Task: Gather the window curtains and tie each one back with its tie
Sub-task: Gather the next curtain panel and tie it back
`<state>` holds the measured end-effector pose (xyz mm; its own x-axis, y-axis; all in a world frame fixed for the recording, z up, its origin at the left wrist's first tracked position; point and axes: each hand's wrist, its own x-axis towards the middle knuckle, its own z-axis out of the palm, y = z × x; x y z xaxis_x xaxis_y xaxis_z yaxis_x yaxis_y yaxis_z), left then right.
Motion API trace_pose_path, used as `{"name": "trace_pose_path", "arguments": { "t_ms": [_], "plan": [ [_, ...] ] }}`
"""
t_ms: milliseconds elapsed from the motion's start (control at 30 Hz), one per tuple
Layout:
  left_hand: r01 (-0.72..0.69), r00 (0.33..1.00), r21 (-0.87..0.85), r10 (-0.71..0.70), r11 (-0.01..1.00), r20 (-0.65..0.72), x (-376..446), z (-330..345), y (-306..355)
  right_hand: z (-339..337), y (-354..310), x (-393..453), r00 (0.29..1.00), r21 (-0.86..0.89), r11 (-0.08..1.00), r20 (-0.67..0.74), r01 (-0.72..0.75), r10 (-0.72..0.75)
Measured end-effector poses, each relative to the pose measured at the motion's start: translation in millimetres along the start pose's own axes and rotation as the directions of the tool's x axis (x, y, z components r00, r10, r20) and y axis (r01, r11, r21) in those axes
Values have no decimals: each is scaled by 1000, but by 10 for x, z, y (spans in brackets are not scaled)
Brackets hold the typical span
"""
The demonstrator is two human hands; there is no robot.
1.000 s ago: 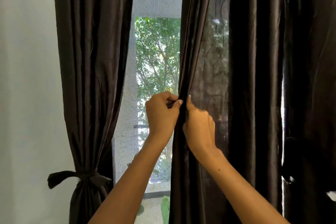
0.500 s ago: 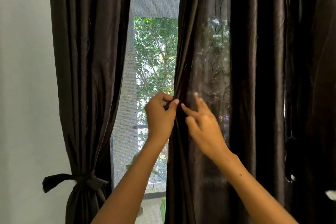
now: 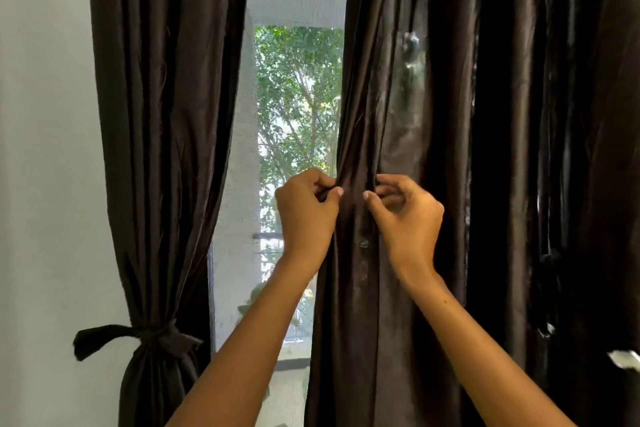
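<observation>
Two dark brown curtains hang at a window. The left curtain (image 3: 162,135) is gathered low down and bound by its tie (image 3: 152,340), whose loose end sticks out to the left. The right curtain (image 3: 450,149) hangs loose and wide. My left hand (image 3: 306,215) pinches the inner edge of the right curtain. My right hand (image 3: 405,215) is a little to its right, fingers curled into a fold of the same curtain. A narrow bunch of fabric sits between the two hands.
The window gap (image 3: 294,114) between the curtains shows a mesh screen and green trees outside. A pale wall (image 3: 45,149) lies to the left. Something small and white (image 3: 627,359) shows at the right edge, partly cut off.
My right hand has moved right, away from my left hand, and its fingers have curled into the fabric. My left hand keeps its pinch on the curtain's edge.
</observation>
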<state>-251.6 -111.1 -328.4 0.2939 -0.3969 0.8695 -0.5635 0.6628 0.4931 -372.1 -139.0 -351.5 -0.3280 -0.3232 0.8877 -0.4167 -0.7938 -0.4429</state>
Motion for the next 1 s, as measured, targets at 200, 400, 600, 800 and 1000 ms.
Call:
{"name": "trace_pose_path", "arguments": {
  "t_ms": [200, 400, 600, 800, 1000],
  "plan": [
    [-40, 999, -37, 39, 999, -11, -89, 47, 37, 68, -165, -168, 980, 36, 987, 123, 156, -159],
    [66, 998, -220, -63, 973, 22, -187, 47, 72, -11, -176, -163, 961, 237, 969, 278, -64, -4],
    [159, 987, -218, -158, 963, 23, -97, 23, 92, -154, -101, -144, 929, 173, 978, 368, -118, 47],
    [122, 992, -99, -121, 988, 20, -54, 70, 121, -233, -50, -73, 980, -143, 990, 200, 16, 13],
    [72, 997, -84, -70, 994, 22, -89, 93, 118, -213, 22, 83, 934, 12, 954, 206, -301, 292]
  ]
}}
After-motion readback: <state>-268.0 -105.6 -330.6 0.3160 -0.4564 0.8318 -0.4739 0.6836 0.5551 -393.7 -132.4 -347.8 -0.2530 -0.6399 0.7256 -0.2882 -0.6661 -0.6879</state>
